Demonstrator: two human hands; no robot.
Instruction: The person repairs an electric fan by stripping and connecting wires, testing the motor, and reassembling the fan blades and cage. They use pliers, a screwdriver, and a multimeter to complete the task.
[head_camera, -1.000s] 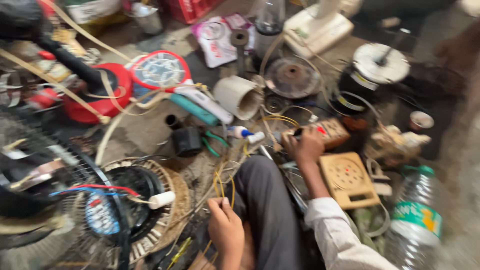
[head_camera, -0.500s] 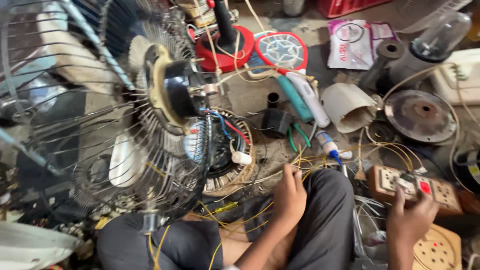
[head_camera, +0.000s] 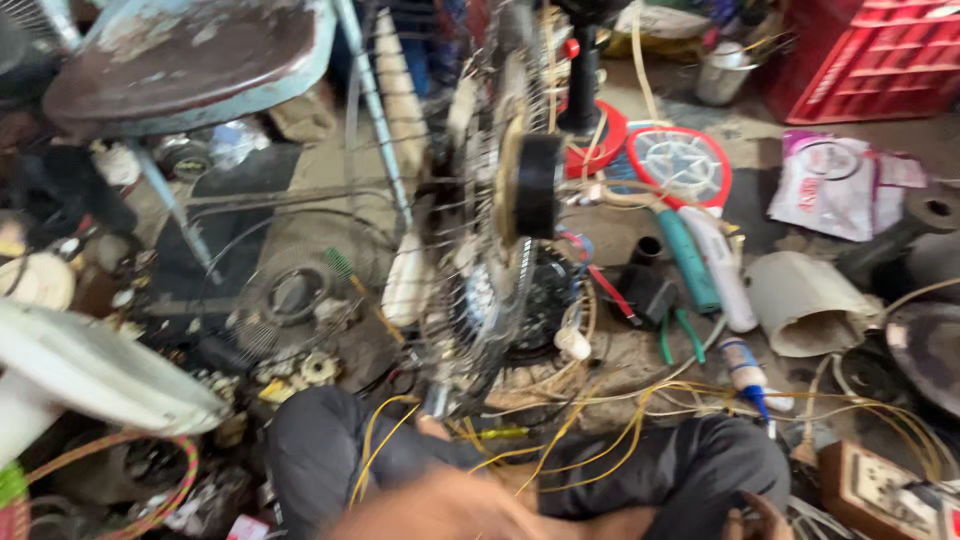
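Note:
A table fan in a wire cage (head_camera: 490, 230) stands on the floor in front of me, its black motor hub (head_camera: 536, 185) facing right. Yellow wires (head_camera: 600, 440) trail from under it across my dark trouser legs (head_camera: 690, 465). My left hand (head_camera: 440, 508) is a blurred shape at the bottom edge, low over my lap and just below the fan's base; its fingers cannot be made out. Only the tips of my right hand (head_camera: 752, 518) show at the bottom right, beside a brown switchboard (head_camera: 880, 490).
Around the fan lie a red racket-shaped swatter (head_camera: 680, 165), a teal and white handle (head_camera: 705, 265), a white pipe piece (head_camera: 810, 300), a red crate (head_camera: 880, 55), a stool (head_camera: 180, 60) and a white fan blade (head_camera: 90, 370). Parts crowd the left.
The view has swung left and closer, so the fan now fills the middle. My left hand has dropped from the wires at my knee to the bottom edge; my right hand has almost left the view.

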